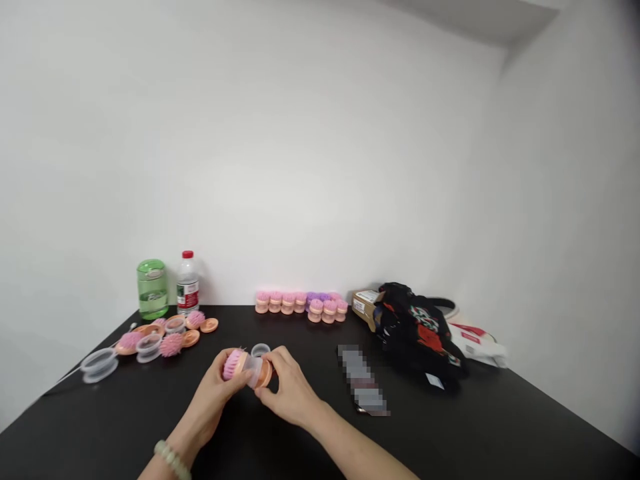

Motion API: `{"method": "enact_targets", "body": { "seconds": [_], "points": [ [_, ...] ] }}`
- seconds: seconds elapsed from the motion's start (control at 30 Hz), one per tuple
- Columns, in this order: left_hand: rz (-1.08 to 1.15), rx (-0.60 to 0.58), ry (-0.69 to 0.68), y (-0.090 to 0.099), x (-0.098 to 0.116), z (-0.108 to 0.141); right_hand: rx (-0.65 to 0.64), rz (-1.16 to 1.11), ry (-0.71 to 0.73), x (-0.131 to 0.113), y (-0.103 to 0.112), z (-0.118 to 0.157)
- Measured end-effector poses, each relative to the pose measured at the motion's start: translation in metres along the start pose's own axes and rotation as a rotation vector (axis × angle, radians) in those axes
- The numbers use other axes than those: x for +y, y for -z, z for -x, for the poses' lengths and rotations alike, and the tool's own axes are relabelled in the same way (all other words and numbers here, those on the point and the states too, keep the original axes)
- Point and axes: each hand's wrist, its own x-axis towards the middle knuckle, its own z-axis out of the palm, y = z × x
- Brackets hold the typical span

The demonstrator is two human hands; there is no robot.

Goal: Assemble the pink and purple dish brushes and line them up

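My left hand (216, 384) is closed around the pink-bristled end of a small round scrub brush (233, 365) with a peach collar. A translucent cup-shaped section (253, 369) lies between the bristles and a peach disc-like cap (265, 373), and my right hand (289, 387) grips that cap with thumb and fingers. The brush is tilted on its side above the black table. From this view I cannot tell whether the cap is fully joined to the cup. Just behind my hands, a clear round ring-like part (261, 350) lies on the table.
Loose bristle heads (171, 345), peach caps (191, 339) and clear cups (149, 347) lie at left, before a green bottle (153, 291) and a water bottle (188, 287). Assembled brushes (287, 304) line the wall. A pixelated object (363, 380), carton (365, 308) and black bag (420, 330) are right.
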Motion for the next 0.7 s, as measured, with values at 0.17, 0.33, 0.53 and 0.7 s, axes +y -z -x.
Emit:
{"method": "enact_targets", "body": {
  "seconds": [0.17, 0.33, 0.53, 0.7],
  "points": [
    [-0.076, -0.098, 0.067, -0.015, -0.001, 0.011, 0.107, -0.256, -0.04, 0.013, -0.004, 0.02],
    [-0.094, -0.115, 0.074, -0.017, 0.002, 0.014, 0.211, -0.269, 0.008, 0.022, -0.018, 0.022],
    [-0.118, -0.139, 0.05, -0.012, 0.004, 0.015, 0.298, -0.2, 0.104, 0.024, -0.018, 0.026],
    [-0.044, -0.178, 0.109, -0.014, 0.01, 0.02, 0.339, -0.131, 0.294, 0.017, -0.011, 0.033]
  ]
}}
